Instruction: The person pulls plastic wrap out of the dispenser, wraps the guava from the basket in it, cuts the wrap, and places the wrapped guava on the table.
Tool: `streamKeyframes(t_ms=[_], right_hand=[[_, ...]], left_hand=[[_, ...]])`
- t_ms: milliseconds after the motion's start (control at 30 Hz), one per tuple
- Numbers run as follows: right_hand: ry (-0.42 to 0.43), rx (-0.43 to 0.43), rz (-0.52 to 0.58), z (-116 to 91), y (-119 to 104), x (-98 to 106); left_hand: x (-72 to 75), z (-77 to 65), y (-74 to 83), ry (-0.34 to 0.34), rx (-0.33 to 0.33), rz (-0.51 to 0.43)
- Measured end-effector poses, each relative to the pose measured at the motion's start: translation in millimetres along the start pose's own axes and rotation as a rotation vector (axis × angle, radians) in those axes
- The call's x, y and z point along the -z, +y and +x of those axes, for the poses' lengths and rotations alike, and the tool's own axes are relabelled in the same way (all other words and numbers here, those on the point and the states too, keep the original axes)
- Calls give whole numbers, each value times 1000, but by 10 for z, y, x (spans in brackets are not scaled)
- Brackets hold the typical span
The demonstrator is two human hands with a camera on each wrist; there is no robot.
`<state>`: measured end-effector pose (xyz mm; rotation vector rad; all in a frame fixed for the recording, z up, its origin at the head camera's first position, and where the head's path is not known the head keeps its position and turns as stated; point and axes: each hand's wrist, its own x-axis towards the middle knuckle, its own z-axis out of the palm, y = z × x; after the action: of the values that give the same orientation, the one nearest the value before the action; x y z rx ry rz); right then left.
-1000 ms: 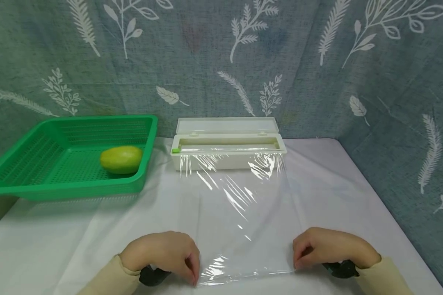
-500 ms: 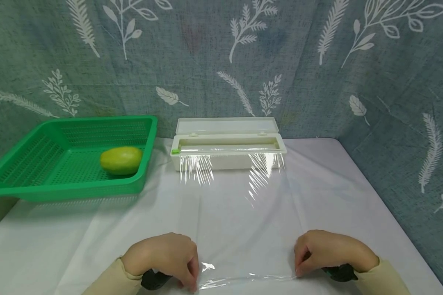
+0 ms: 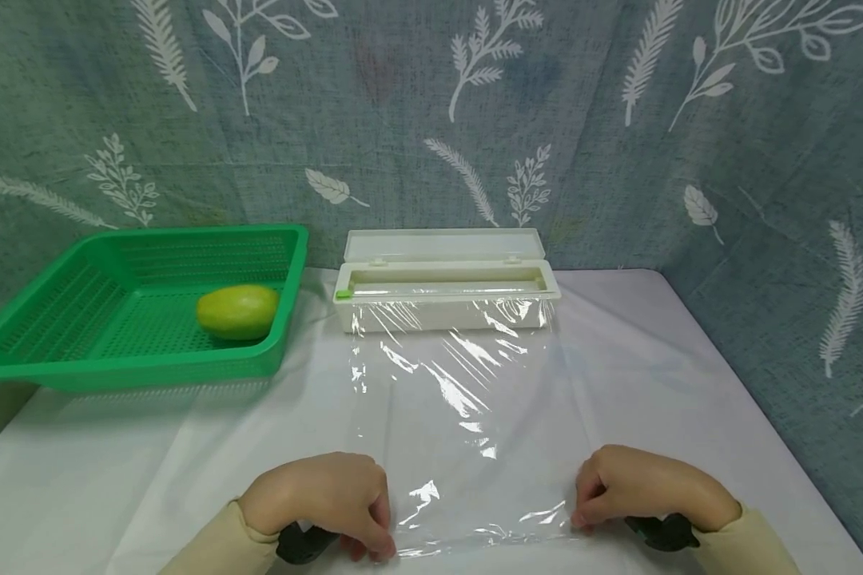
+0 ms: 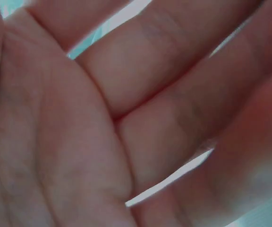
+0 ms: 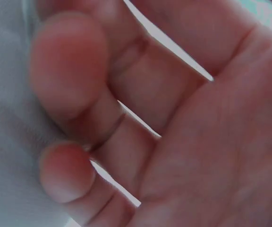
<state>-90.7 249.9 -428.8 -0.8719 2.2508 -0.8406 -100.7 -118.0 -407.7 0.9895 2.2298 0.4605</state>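
Note:
A sheet of clear plastic wrap [image 3: 467, 447] stretches from the white wrap dispenser [image 3: 446, 313] at the back of the table toward the near edge. At its near left corner my left hand [image 3: 324, 495] pinches the film with thumb and fingers. My right hand [image 3: 643, 487] pinches the near right corner. In the left wrist view the palm and fingers of the left hand [image 4: 103, 113] fill the picture, and no film can be made out. The right wrist view has the curled fingers of the right hand [image 5: 126, 104]; the pinch point is not clear there.
The dispenser's lid [image 3: 444, 244] stands raised, with a small green slider [image 3: 343, 294] at the left of its front edge. A green plastic basket [image 3: 151, 374] at the left holds a yellow-green oval fruit [image 3: 237, 312]. Patterned curtain [image 3: 403, 120] hangs behind the table.
Both hands stay at nearly the same place. The left fingers shift slightly to the right at the corner. Shine on the film varies; half a second ago it looked smoother, and now more ripples show.

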Motion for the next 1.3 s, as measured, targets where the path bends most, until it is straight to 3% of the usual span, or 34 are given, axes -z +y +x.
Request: streamKeyframes(t_ms=[133, 367, 767, 1100, 1300], right_hand=[[22, -37, 31, -13, 7, 11], [52, -25, 53, -31, 19, 55], [164, 29, -49, 9, 80, 89], [181, 41, -48, 17, 90, 69], [197, 44, -48, 15, 92, 87]], left_hand=[[-3, 16, -13, 1, -19, -16], [22, 14, -57, 25, -22, -39], [79, 28, -130, 60, 4, -59], [83, 38, -199, 65, 24, -78], [157, 91, -259, 157, -13, -38]])
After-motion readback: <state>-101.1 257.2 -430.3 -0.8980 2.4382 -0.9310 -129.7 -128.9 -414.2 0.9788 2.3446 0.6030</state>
